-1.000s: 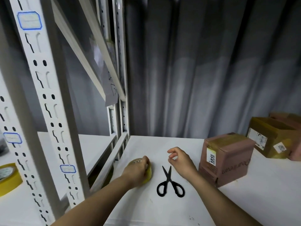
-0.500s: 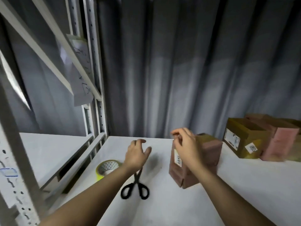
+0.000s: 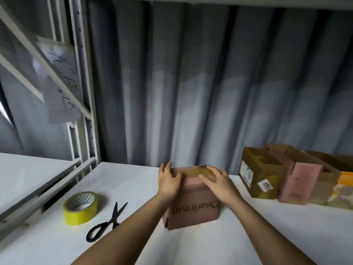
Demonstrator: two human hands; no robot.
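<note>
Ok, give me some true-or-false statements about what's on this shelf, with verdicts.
1. The left hand and the right hand both rest on the pink box. True.
2. The yellow tape roll lies flat on the white shelf, untouched. True.
3. The scissors lie right of the pink box. False: the scissors lie left of it, beside the tape roll.
4. The pink box is open at the top. False: its top is closed, with a yellowish strip across it.
</note>
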